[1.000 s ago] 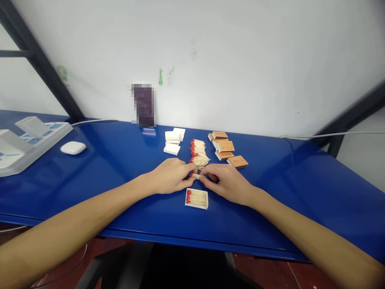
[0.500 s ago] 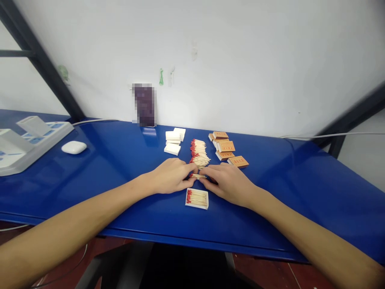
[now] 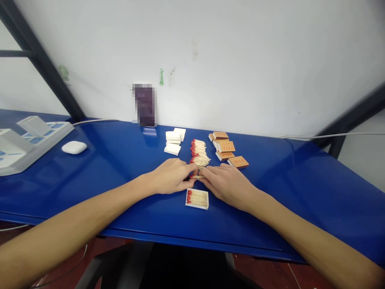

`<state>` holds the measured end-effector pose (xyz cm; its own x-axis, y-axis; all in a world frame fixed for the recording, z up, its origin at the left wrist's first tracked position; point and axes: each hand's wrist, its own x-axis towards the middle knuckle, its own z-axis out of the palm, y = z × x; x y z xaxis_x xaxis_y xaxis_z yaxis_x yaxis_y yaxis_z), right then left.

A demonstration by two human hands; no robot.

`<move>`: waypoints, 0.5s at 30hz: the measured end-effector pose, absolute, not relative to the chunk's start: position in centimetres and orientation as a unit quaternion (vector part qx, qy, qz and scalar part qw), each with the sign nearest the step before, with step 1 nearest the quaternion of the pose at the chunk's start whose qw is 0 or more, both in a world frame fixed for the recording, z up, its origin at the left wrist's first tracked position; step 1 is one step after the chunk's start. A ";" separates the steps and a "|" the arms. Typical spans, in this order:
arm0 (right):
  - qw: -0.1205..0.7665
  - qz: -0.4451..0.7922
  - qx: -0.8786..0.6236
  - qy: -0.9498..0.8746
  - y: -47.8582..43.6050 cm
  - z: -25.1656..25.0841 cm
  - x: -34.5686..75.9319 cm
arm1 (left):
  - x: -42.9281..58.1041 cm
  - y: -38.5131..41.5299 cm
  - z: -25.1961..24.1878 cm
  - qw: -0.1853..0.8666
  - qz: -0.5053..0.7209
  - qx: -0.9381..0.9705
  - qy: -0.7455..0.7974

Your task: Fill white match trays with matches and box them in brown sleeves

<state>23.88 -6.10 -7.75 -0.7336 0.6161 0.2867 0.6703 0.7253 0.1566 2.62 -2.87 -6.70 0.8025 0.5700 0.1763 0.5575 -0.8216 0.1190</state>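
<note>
Frame centre: a bundle of matches (image 3: 198,176) is pinched between the closed fingers of the left hand (image 3: 171,176) and right hand (image 3: 227,183), just above the filled matchbox tray (image 3: 197,199); little is changed since a second ago.

On the blue table (image 3: 120,168), the left hand (image 3: 170,176) and right hand (image 3: 227,182) meet over a small bundle of matches (image 3: 198,176), apparently pinching it together. An open tray of matches (image 3: 197,198) lies just below, and the loose match pile (image 3: 199,153) lies behind.
</note>
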 end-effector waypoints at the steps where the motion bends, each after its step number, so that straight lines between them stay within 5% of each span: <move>1: 0.100 -0.124 -0.355 -0.921 -6.1 -7.8 23.8 | 2.6 -2.9 -6.7 0.032 0.103 0.949 0.297; 8: 0.068 -0.015 -0.420 -0.905 -6.2 -7.4 23.7 | 2.5 -2.7 -6.9 0.039 0.111 0.949 0.293; 15: 0.068 -0.041 -0.420 -0.904 -6.2 -7.6 23.9 | 2.5 -2.7 -6.9 0.040 0.096 0.951 0.292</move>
<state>23.85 -6.16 -7.59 -0.6371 0.7544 0.1580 0.7655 0.6432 0.0158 2.52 -2.67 -6.86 0.8105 0.5635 0.1598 0.5482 -0.8259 0.1321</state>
